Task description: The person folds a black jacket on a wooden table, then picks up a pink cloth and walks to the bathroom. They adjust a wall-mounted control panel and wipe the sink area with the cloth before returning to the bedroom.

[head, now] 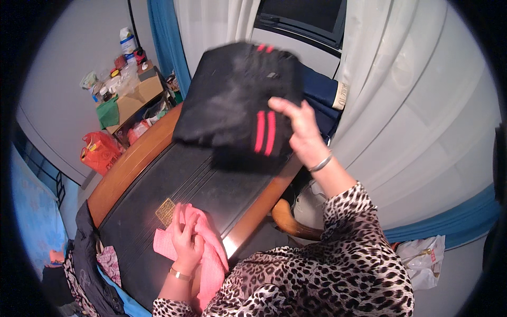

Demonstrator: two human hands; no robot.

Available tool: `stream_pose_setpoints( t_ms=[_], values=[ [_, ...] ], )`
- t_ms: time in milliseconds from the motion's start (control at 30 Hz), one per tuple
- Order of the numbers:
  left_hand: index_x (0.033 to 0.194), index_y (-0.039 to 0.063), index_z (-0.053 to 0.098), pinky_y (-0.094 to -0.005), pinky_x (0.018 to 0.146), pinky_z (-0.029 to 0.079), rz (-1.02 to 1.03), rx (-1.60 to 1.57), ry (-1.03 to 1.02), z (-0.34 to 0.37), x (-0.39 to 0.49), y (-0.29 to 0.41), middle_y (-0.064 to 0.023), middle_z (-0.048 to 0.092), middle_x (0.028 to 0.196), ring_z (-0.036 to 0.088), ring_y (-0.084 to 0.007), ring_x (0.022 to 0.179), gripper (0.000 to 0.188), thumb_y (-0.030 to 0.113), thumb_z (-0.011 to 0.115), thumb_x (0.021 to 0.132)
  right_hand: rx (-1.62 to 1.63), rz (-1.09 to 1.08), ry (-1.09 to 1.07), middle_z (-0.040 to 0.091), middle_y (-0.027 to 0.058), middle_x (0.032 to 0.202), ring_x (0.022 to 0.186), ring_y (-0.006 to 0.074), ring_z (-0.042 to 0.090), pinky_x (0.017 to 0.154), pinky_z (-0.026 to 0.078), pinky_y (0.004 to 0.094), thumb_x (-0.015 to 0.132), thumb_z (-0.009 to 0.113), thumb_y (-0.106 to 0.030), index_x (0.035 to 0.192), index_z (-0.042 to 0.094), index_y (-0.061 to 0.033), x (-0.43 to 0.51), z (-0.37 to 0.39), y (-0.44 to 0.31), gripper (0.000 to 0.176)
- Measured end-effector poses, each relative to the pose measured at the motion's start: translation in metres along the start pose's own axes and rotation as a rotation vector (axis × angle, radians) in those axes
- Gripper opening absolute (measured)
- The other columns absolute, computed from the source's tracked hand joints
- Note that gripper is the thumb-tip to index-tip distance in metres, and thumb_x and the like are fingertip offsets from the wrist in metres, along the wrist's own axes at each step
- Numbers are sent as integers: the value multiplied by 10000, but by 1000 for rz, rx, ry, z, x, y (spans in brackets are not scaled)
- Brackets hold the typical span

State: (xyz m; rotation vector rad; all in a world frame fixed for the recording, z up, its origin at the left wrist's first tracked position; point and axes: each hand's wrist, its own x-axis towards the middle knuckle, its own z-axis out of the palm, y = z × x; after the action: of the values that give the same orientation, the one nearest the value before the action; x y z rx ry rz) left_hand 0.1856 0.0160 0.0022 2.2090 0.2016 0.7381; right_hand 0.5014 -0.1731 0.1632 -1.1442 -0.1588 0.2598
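My right hand (303, 128), a bangle on its wrist, grips the right edge of a folded black garment (233, 91) with pairs of red stripes. The thumb lies on top; the other fingers are hidden beneath it. The garment is slightly blurred and held above the far part of a dark tabletop with a wooden rim. Nearer to me, my left hand (186, 239) is on a crumpled pink cloth (210, 245), whose folds pass beside the fingers and down along the forearm. Whether the fingers grip the cloth is not clear. A gold square pattern (164, 212) marks the tabletop beside them.
Folded dark blue fabric (321, 89) lies behind the black garment. Clothes (85, 253) hang over the near left end of the table. Left of the table stand a cardboard box (138, 95) topped with jars and bags, and a red plastic bag (101, 152). A curved wooden armrest (291, 222) is at the right.
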Motion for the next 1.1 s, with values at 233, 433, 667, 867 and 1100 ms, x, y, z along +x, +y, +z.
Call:
stream_pose_setpoints(
  t_ms=[233, 433, 667, 867, 1100],
  values=[
    [1196, 15, 695, -347, 821, 567, 152, 56, -167, 27, 32, -8, -258, 447, 1527, 688, -336, 1115, 496, -48, 550, 725, 127, -291, 108, 726, 120, 1106, 954, 249, 723, 851, 615, 394, 802, 805, 29, 1172, 660, 25, 81, -31, -81, 397],
    [1141, -19, 697, -428, 932, 583, 191, 0, -212, 41, 37, -9, -282, 463, 1488, 577, -435, 1313, 459, -80, 519, 723, 329, -337, 154, 747, 88, 1080, 962, 213, 715, 912, 585, 366, 844, 806, -47, 1050, 746, -9, 159, -14, -74, 219],
    [1098, 19, 723, -449, 966, 560, 157, 55, -174, 39, 31, -8, -275, 590, 1372, 607, -446, 1249, 407, -12, 592, 714, 282, -505, 335, 685, 134, 1227, 1099, 265, 662, 960, 539, 384, 680, 895, 15, 1251, 614, 38, 251, 19, 0, 637],
    [1093, 11, 728, -434, 994, 556, 111, 37, -169, 41, 25, -10, -270, 591, 1364, 626, -419, 1232, 431, -38, 560, 699, 16, -212, 664, 638, 223, 1310, 1147, 315, 658, 982, 540, 388, 638, 939, -62, 1285, 580, 130, 288, -7, 99, 764],
    [1093, 7, 721, -396, 867, 596, 125, 10, -167, 42, 23, -14, -269, 605, 1350, 672, -387, 1147, 437, -56, 542, 699, 1, -128, 569, 637, 244, 1290, 1099, 323, 672, 938, 563, 379, 663, 948, -114, 1245, 576, 187, 296, -15, 90, 753]
  ],
)
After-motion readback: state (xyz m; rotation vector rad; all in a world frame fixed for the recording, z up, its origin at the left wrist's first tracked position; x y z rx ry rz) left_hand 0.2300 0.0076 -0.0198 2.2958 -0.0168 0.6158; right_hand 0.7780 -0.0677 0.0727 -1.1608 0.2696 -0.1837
